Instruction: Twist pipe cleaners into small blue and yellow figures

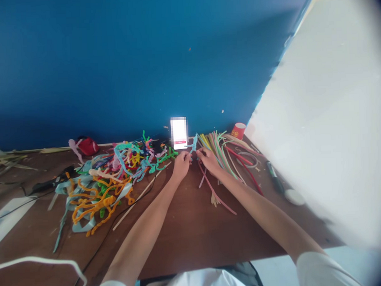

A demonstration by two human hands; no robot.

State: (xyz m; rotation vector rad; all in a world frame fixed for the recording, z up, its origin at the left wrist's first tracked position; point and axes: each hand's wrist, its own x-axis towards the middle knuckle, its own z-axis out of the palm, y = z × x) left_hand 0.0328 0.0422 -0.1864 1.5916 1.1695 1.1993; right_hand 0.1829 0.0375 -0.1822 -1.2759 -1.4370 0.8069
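Near the counter's (184, 235) back edge: left hand (181, 164), right hand (209, 160), fingers (203, 154) pinching one blue pipe cleaner (194, 144); one red cup (238, 131).

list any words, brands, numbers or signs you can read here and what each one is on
No text can be read in this picture.
Red cup: yellow marks on its side, too small and blurred to read.
Lit screen: blurred out and glaring; a red strip shows near the bottom, nothing legible.
Marker: no lettering can be made out.
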